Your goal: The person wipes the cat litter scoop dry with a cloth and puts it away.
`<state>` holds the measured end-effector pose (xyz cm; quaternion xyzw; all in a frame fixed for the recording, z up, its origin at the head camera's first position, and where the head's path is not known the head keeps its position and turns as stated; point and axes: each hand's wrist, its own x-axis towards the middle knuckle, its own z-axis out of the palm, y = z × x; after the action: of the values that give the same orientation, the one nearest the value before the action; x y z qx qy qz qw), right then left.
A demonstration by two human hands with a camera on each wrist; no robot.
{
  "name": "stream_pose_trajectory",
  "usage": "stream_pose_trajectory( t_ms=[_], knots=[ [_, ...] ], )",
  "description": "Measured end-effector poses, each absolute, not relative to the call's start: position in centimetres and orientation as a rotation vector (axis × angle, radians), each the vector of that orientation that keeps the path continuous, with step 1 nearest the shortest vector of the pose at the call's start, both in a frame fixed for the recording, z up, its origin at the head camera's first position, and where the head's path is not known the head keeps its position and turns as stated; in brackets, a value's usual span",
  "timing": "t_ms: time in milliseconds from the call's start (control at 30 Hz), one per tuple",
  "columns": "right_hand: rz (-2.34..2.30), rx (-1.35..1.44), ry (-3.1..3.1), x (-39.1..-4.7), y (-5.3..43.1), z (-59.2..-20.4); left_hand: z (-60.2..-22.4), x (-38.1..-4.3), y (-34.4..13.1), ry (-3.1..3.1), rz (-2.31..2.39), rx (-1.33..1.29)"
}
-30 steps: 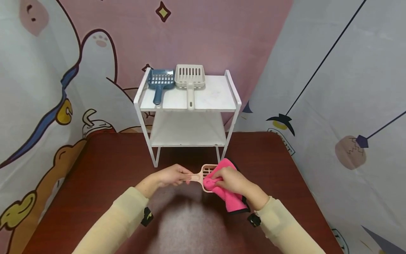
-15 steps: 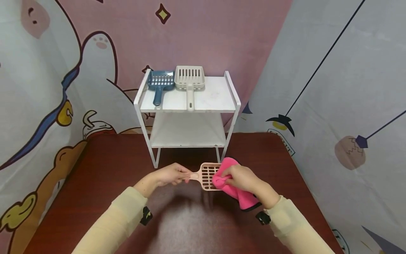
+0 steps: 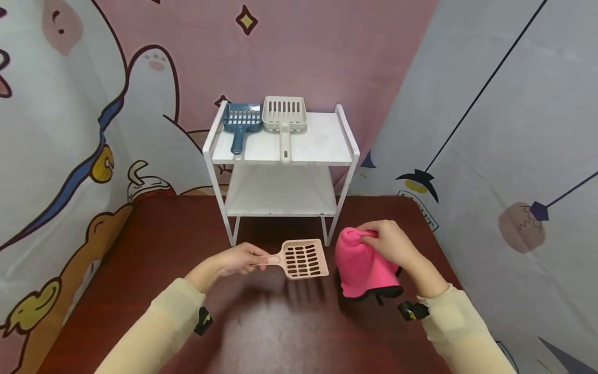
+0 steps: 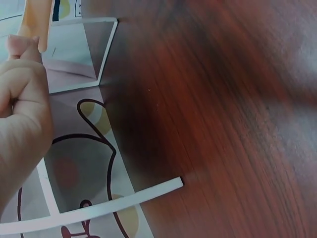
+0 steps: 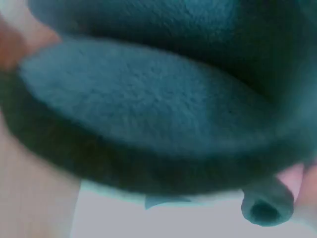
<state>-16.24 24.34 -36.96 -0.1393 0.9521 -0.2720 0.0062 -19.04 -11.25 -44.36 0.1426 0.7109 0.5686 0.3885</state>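
In the head view my left hand [image 3: 242, 258] pinches the handle of a peach slotted litter scoop [image 3: 303, 259], which is held above the table with its head pointing right. Up close in the left wrist view, the left hand [image 4: 27, 99] has its thumb and fingers on the peach handle [image 4: 35, 22]. My right hand [image 3: 391, 243] pinches the top of a bright pink cloth [image 3: 363, 271] with black edging, hanging down to the right of the scoop and apart from it. Grey-blue plush fabric with a dark border [image 5: 148, 99] fills most of the right wrist view.
A white two-tier shelf [image 3: 327, 137] stands at the back of the dark red-brown table [image 3: 289, 332]. On its top lie a blue litter scoop [image 3: 239, 130] and an off-white one [image 3: 285, 135]. Cartoon-printed fabric [image 3: 336, 47] surrounds the table.
My right hand has drawn the pink cloth off the scoop's head, rightward and up, so the cloth hangs free. My left hand keeps the scoop, now a little further left.
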Motion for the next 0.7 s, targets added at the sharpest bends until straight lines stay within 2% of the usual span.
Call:
stream_pose_trajectory(
  t_ms=[233, 433, 700],
  knots=[
    [-1.122, -0.524, 2.983, -16.1, 20.1, -36.2, -44.2, -18.7, -9.8, 1.765, 1.427, 0.444],
    [-1.096, -0.670, 2.984, -15.9, 16.5, -38.8, -43.6, -18.9, -8.4, 1.808, 1.410, 0.438],
    [-0.997, -0.613, 3.022, -16.0, 15.0, -41.4, -42.6, -18.9, -7.6, 1.889, 1.429, 0.452]
  ],
)
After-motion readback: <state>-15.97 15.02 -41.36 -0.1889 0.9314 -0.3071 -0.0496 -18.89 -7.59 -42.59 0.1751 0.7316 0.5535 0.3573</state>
